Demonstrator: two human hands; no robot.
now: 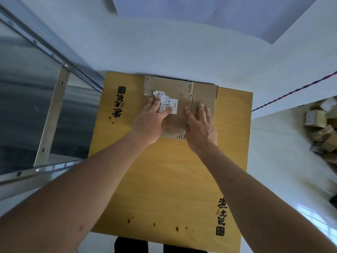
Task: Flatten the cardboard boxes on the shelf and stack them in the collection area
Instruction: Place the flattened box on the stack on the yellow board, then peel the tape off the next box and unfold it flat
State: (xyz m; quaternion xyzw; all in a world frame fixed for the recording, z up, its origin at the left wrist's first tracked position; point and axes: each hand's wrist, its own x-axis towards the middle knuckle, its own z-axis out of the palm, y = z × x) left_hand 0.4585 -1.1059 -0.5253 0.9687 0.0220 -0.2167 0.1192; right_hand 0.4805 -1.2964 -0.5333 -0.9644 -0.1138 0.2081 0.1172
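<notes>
We press a flattened cardboard box (182,103) down on the yellow wooden table (169,179), where it lies toward twelve o'clock near the table's far edge. Our left hand (151,121) lies open and flat, palm down, with its fingers spread over the torn white label (167,104) on the box, and our right hand (200,128), just beside it at three o'clock, is likewise open and flat on the cardboard, gripping nothing. A metal shelf (49,114) stands at nine o'clock, and a heap of small cardboard boxes (322,128) lies on the floor at three o'clock, well apart from the table.
</notes>
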